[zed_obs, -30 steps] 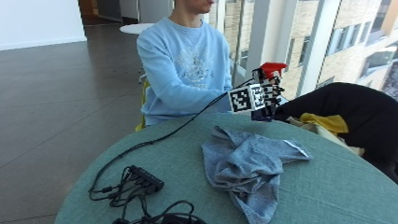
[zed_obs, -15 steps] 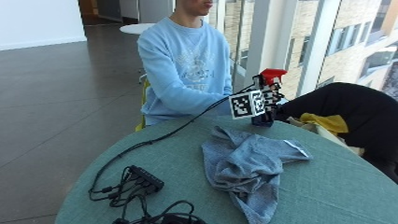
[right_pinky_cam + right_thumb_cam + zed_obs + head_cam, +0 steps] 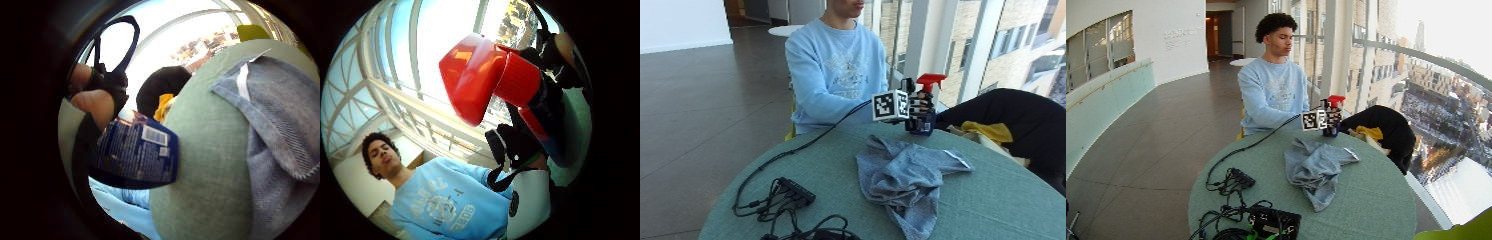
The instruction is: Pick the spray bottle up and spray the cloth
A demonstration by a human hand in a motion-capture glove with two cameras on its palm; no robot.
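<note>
The gloved right hand is wrapped around the spray bottle, holding it upright at the far side of the round green table (whether its base touches the tabletop cannot be told). The bottle's red trigger head is at the top. The grey cloth lies crumpled nearer, apart from the bottle.

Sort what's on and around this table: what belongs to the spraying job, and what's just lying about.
Job:
spray bottle, red trigger head, blue body, gripped by the gloved right hand
grey-blue cloth, crumpled on the green table

Lying about:
black cables and adapter
black jacket with yellow fabric beside the table
</note>
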